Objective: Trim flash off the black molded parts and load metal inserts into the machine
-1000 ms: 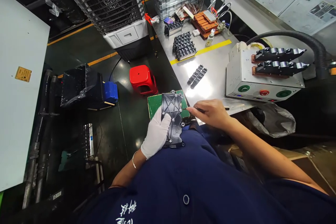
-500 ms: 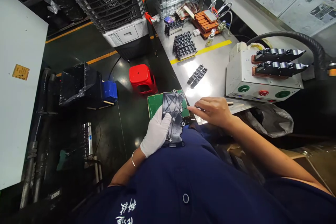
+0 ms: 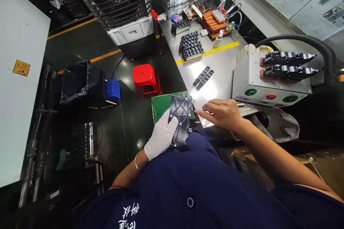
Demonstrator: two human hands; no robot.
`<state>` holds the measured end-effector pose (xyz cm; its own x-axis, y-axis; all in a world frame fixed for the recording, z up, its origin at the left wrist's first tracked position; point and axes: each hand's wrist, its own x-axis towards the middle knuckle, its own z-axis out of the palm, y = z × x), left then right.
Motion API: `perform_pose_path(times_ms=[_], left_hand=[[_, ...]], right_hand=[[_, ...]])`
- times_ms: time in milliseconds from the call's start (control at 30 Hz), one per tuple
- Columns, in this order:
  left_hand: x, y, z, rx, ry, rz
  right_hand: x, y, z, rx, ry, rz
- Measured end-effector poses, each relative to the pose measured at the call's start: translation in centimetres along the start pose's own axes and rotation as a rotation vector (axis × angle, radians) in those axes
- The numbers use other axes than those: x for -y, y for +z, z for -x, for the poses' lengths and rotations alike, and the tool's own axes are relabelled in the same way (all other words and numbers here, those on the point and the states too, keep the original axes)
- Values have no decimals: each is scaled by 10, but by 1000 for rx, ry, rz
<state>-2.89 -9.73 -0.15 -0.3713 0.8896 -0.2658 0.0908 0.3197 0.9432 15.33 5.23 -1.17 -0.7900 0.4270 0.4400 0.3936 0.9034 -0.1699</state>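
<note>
My left hand (image 3: 161, 134), in a white glove, grips a black ribbed plastic cover (image 3: 180, 109) by its left edge, thumb on top. The cover has a scalloped right side and several round bosses with light rings. It is tilted in front of my body, above a green board (image 3: 161, 105). My bare right hand (image 3: 223, 112) is closed around a slim knife-like tool (image 3: 241, 105). Its pale handle end sticks out behind the hand, and its thin dark tip points at the cover's right edge. Whether the tip touches the edge I cannot tell.
On the metal table lie two black scalloped strips (image 3: 203, 78), stacked black parts (image 3: 191, 45), an orange fixture (image 3: 213, 23) and a small bottle (image 3: 218, 38). A grey control box (image 3: 271, 78) with buttons stands right. A red stool (image 3: 146, 78) is on the floor.
The cover and my left hand have shifted slightly right, and the cover's tilt has changed a little. My right hand, still on the tool, has moved slightly right with it.
</note>
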Motion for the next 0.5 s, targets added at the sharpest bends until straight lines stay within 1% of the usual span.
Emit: perform_pose_path(times_ms=[133,333,433,500], left_hand=[[2,0,2,16,24,0],[-1,0,3,30,56,-36],[-3,1,4,51,41,-18],[-4,1,5,59,32,-6]], right_hand=[[1,-2,1,8,-11,-37],[-1,-6,1,27,-79,-32],[-4,-10,-3,81,-124,-36],[-5,-12,-5,128,-130,-24]])
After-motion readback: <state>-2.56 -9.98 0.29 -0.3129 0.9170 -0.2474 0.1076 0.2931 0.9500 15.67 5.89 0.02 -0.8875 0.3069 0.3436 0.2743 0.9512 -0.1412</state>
